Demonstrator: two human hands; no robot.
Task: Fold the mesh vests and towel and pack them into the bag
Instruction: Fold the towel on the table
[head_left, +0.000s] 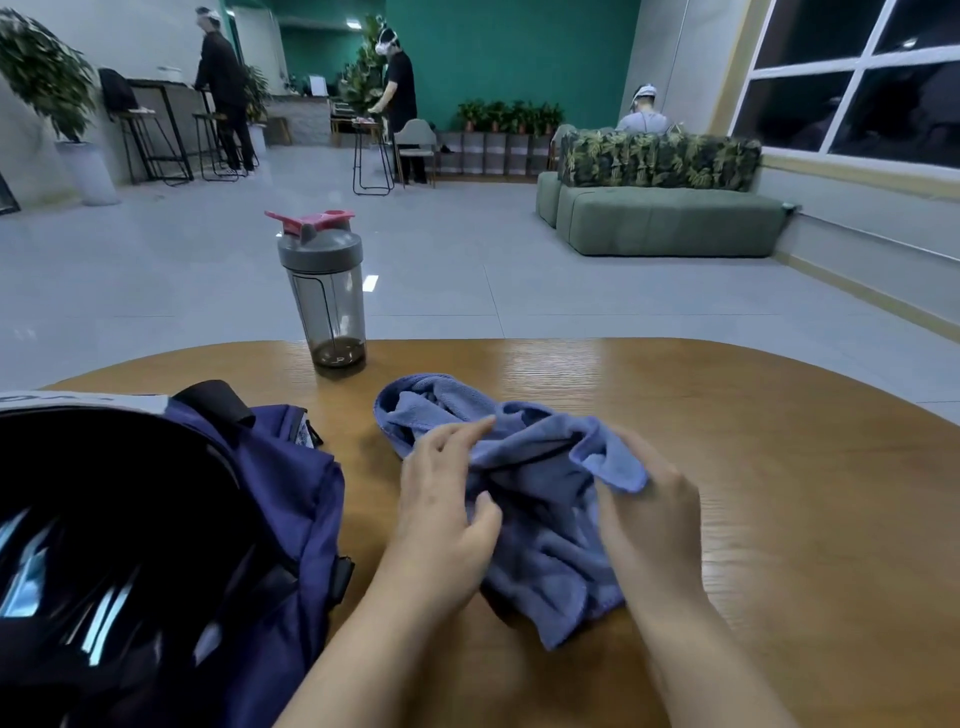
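Observation:
A crumpled blue towel (530, 499) lies on the wooden table (779, 467) in front of me. My left hand (441, 509) holds the towel's left side, thumb pressed into the cloth and forefinger stretched over a fold. My right hand (654, 514) grips the right side, its fingertips tucked under a raised corner of the towel. A dark blue bag (280, 519) stands open at the left, and dark mesh fabric with pale stripes (104, 571) fills its mouth.
A grey shaker bottle (327, 296) with a red flip lid stands at the table's far edge, just behind the towel. Bare wood stretches to the right. Beyond are a tiled floor, a green sofa (665, 218), stools and three people.

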